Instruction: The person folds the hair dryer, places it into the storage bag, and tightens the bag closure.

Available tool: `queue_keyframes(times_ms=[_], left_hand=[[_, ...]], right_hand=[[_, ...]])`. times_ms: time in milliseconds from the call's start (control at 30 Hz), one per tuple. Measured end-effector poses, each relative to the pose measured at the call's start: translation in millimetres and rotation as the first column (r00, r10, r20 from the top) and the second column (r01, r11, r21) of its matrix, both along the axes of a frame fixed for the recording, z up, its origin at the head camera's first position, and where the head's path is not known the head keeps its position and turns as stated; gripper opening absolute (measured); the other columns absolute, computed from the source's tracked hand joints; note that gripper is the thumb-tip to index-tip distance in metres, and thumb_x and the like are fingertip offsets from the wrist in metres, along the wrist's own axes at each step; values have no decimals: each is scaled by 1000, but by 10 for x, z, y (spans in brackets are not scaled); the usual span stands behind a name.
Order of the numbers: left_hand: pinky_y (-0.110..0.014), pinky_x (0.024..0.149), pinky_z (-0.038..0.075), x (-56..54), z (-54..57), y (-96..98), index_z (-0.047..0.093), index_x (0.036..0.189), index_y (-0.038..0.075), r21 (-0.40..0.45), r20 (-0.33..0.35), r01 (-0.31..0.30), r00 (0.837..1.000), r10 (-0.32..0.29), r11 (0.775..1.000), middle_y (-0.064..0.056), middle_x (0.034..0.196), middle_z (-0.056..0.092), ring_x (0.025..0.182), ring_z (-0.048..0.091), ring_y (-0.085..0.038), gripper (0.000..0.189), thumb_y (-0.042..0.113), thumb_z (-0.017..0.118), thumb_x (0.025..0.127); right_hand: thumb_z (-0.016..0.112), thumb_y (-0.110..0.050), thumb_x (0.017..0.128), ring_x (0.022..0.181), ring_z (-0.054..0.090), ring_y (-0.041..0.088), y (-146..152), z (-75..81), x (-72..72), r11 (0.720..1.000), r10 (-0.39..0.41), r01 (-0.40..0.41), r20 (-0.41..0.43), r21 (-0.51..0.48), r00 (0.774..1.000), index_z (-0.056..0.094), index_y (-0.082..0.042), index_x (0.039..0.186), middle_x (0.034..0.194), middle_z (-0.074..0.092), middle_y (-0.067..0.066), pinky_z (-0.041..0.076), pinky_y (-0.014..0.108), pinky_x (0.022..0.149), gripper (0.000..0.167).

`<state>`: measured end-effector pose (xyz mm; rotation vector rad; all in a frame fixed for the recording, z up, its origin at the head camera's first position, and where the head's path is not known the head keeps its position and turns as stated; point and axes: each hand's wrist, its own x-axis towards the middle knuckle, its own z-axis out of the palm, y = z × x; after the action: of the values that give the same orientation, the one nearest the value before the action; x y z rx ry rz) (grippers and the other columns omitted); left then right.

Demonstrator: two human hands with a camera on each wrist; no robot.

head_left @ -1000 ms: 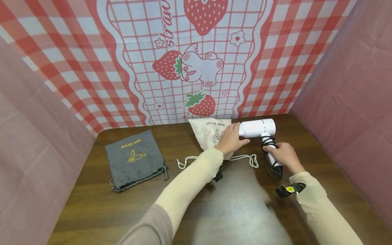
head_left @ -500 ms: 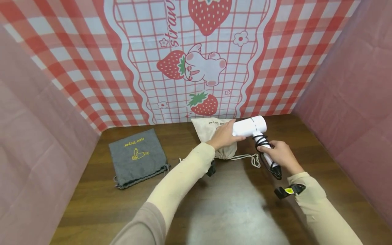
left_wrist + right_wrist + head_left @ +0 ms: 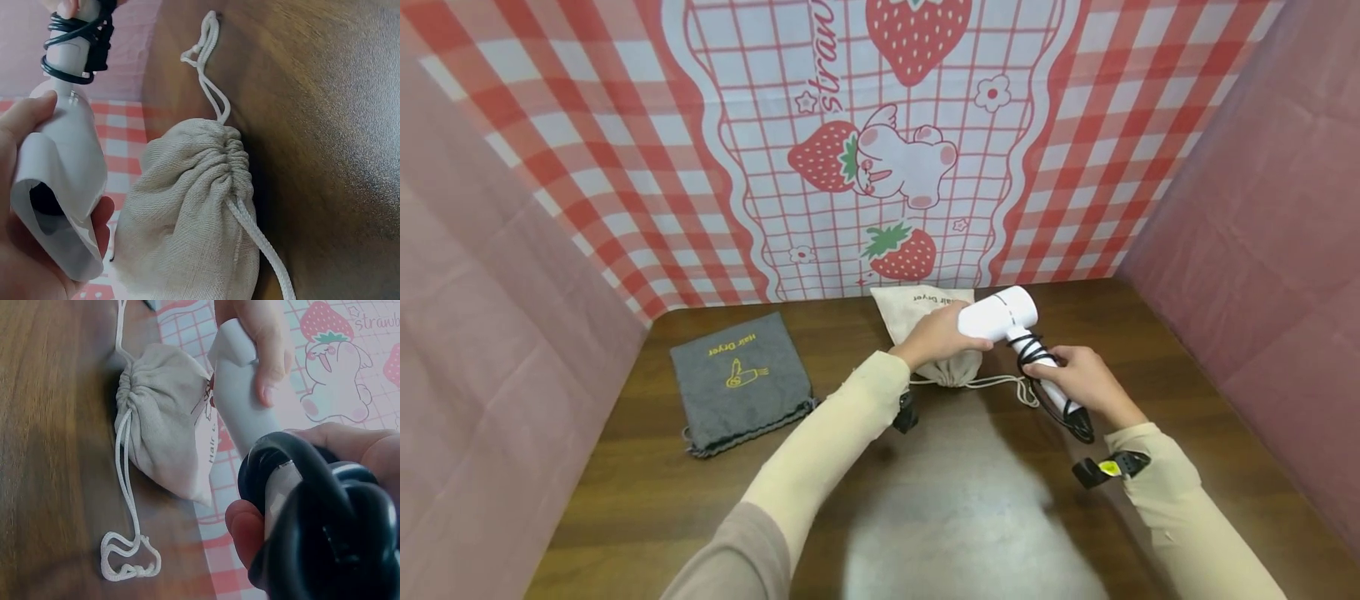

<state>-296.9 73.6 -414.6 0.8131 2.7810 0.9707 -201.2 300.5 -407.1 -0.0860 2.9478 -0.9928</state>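
A white hair dryer [image 3: 998, 315] is held above the table between both hands, tilted in the head view. My left hand [image 3: 936, 335] grips its nozzle end; in the left wrist view the thumb lies on top and fingertips show beneath the nozzle [image 3: 47, 200]. Around the handle, where black cord [image 3: 284, 447] is wound, my right hand [image 3: 1088, 382] curls its fingers. Just beyond the left hand lies a beige drawstring pouch [image 3: 897, 310], its mouth gathered and partly covered by that hand in the head view. White drawstrings [image 3: 127, 481] trail from it onto the wood.
A grey drawstring pouch [image 3: 745, 387] printed "Hair Dryer" lies flat at the left of the brown wooden table [image 3: 655, 508]. A red-and-white checked cloth with strawberries [image 3: 902, 254] hangs behind. Pink cloth walls [image 3: 1247, 275] stand on both sides.
Both hands have carried the hair dryer to the left, and its barrel has tilted. The left hand, earlier with fingers over the nozzle end, now wraps it more. The pouches stay put.
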Motion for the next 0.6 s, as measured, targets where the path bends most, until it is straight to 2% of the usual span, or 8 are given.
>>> queue_keyframes(times_ms=[300, 467, 600], left_hand=[[-30, 80, 50, 82, 48, -126, 57, 129, 17, -22, -34, -88, 996, 87, 996, 2, 119, 67, 99, 63, -14, 66, 51, 77, 76], [-33, 80, 51, 129, 70, -205, 57, 130, 17, -16, -26, -145, 989, 145, 989, 1, 119, 68, 100, 64, -17, 67, 50, 77, 76], [-34, 79, 51, 170, 66, -270, 57, 130, 16, -15, -7, -192, 981, 192, 981, 0, 119, 68, 99, 64, -19, 67, 50, 77, 76]], right_hand=[[68, -34, 88, 58, 58, 15, -96, -26, -21, 996, -1, 5, 39, -89, 999, 63, 7, 96, 70, 64, 9, 49, 29, 54, 42], [69, -31, 89, 61, 62, 14, -156, -44, -53, 985, 10, -1, 52, -173, 999, 59, 11, 110, 82, 69, 17, 52, 28, 56, 49], [68, -30, 89, 67, 61, 12, -209, -51, -74, 981, 17, -7, 52, -195, 998, 58, 12, 116, 93, 70, 22, 52, 27, 59, 51]])
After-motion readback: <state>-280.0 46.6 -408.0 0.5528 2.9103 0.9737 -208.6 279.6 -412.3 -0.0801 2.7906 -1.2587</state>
